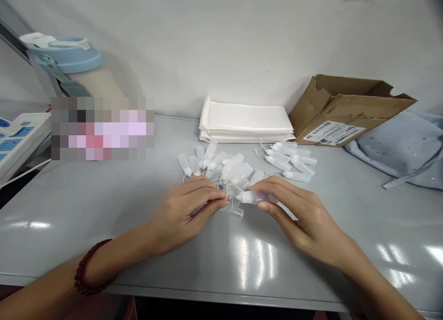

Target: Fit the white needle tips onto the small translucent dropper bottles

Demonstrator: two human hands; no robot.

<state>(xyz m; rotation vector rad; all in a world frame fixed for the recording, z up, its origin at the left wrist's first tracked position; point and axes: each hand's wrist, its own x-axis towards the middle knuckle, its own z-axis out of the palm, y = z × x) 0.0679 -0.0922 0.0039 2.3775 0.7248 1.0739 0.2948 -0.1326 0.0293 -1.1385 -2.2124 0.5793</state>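
My right hand (301, 214) grips a small translucent squeeze bottle (254, 197) between thumb and fingers. The bottle lies level, its white nozzle pointing left. My left hand (194, 209) is closed in a pinch right at the nozzle's tip; a thin metallic glint shows there, but what the fingertips hold is too small to make out. Just beyond both hands lies a loose pile of similar bottles (233, 167), some with thin white loops at their nozzles. A second group of bottles (278, 163) is spread to the right of the pile.
Against the wall sits a stack of white padded envelopes (247, 119). An open cardboard box (349, 112) stands right of it, beside a pale blue cloth item (408, 149). At left are a blue-lidded bottle (74, 57), a power strip (26, 130) and a pixelated area.
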